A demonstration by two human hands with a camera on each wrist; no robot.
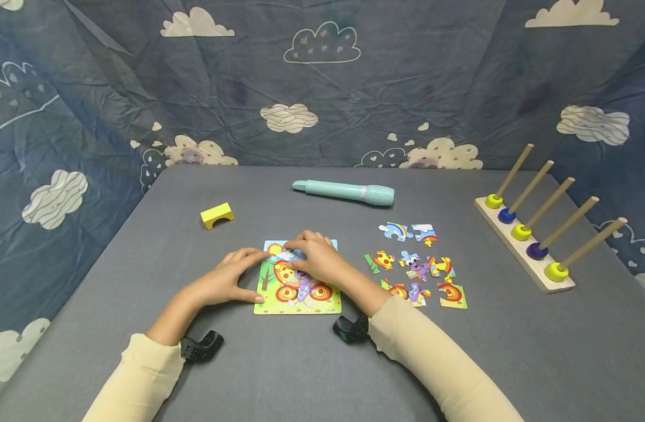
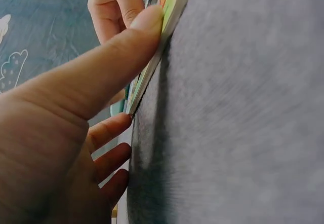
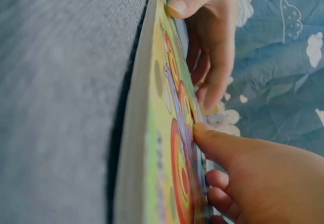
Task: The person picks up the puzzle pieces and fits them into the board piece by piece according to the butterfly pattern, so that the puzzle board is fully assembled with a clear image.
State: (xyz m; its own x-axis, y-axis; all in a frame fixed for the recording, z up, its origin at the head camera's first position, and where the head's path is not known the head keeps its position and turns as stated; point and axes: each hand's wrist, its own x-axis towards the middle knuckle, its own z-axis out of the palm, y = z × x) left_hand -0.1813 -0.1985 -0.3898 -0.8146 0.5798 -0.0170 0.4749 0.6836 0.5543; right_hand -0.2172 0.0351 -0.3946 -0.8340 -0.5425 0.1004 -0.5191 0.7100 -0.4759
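Tabletop (image 1: 269,375), one puzzle board (image 1: 272,307), eight pieces (image 1: 453,294) — left hand (image 1: 223,282) spread, right hand's (image 1: 320,258) hold unclear

cream left sleeve (image 1: 135,375), matching right sleeve (image 1: 438,357), black left wristpiece (image 1: 202,347), black right wristpiece (image 1: 351,329)

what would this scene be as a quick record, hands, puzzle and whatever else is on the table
left hand: thumb touching the left side of the puzzle, fingers extended
right hand: over the puzzle's upper part, touching it; whether it pinches a piece is unclear
puzzle: lies flat, partly covered
loose pieces: right of the puzzle
yellow arch block: beyond the puzzle, to the left
teal microphone-shaped object: beyond the puzzle
peg stand: far right, five pegs, one ring each
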